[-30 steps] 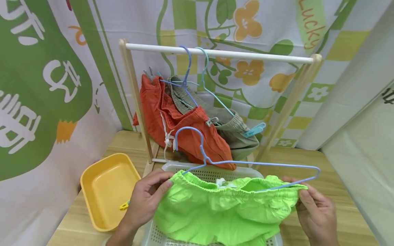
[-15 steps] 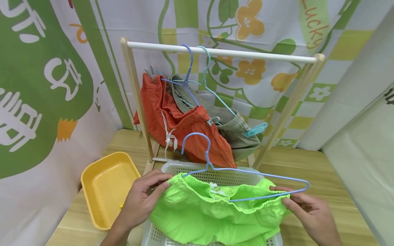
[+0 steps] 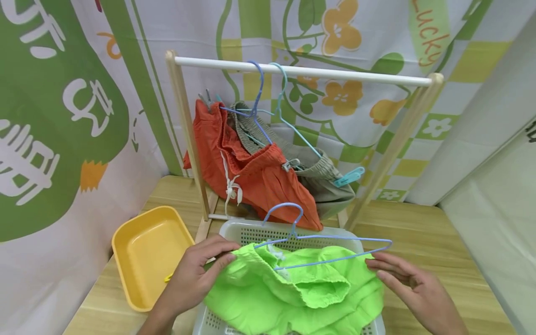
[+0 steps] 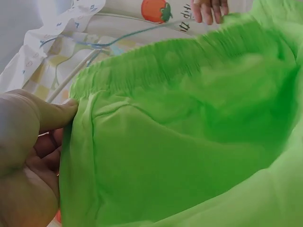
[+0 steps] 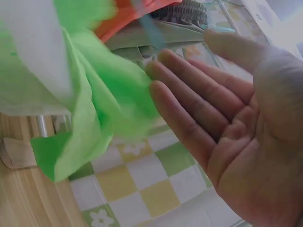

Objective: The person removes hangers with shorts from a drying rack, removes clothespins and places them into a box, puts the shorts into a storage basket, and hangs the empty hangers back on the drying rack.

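Note:
Bright green shorts (image 3: 259, 298) with an elastic waistband lie over a white perforated basket (image 3: 234, 228). My left hand (image 3: 201, 274) pinches the left end of the waistband, thumb on top in the left wrist view. A blue wire hanger (image 3: 335, 238) has its left end inside the waistband; its right end sticks out past the cloth. At that right end my right hand (image 3: 418, 288) has its fingers extended, the fingertips right by the hanger's corner. The right wrist view shows that palm (image 5: 255, 142) with straight fingers beside the green cloth. The waistband's right side has sagged forward.
Behind the basket stands a wooden rack with a white rail (image 3: 335, 73). Red shorts (image 3: 251, 181) and grey shorts (image 3: 331, 190) hang there on hangers, with a turquoise clothespin (image 3: 349, 177) on the grey pair. A yellow tray (image 3: 146, 256) sits at left on the wooden table (image 3: 418, 232).
My right hand has let go of the waistband, whose right side dropped. The hanger has come down and shifted left, its hook tilting over. The left hand keeps its pinch.

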Motion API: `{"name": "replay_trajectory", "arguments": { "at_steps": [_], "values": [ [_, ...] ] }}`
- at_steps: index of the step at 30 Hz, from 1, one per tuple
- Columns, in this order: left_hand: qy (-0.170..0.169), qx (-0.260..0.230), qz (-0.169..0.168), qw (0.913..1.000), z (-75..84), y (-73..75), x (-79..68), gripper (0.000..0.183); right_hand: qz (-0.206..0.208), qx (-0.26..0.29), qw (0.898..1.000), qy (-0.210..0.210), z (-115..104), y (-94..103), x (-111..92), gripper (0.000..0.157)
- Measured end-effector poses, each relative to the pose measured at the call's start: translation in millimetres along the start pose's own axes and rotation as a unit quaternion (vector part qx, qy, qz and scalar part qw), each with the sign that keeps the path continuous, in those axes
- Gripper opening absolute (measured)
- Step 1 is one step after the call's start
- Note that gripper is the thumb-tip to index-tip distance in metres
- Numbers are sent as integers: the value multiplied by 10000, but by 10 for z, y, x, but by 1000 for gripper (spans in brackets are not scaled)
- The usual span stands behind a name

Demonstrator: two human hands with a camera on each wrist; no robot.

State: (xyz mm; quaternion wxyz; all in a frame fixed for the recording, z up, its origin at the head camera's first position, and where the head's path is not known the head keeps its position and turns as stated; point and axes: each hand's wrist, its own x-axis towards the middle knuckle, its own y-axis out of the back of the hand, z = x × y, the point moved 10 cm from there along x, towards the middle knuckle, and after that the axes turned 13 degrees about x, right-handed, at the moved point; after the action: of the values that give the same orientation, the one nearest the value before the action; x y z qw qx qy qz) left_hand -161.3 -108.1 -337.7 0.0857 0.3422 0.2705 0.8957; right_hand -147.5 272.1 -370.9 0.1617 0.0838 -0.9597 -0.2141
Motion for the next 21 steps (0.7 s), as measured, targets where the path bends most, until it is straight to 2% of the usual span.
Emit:
{"name": "replay_trajectory", "arguments": {
  "at_steps": [6,9,13,16,21],
  "values": [
    [-317,52,-327,9989,60,-116,-13,31,1030,-151,9944,-201,7,269,-43,28],
    [-381,47,-416,9984,60,-154,-18,32,1172,-310,9926,-105,-7,320,-47,29],
    [-406,85,-444,9982,50,-181,-23,32,697,-574,9956,257,-33,226,-23,38],
    [-362,89,-462,9982,52,-187,-16,31,249,-579,9971,423,-41,116,-9,40],
    [-310,64,-479,9983,49,-194,-9,32,-227,-377,9960,778,-75,-6,-2,40]
  ]
}}
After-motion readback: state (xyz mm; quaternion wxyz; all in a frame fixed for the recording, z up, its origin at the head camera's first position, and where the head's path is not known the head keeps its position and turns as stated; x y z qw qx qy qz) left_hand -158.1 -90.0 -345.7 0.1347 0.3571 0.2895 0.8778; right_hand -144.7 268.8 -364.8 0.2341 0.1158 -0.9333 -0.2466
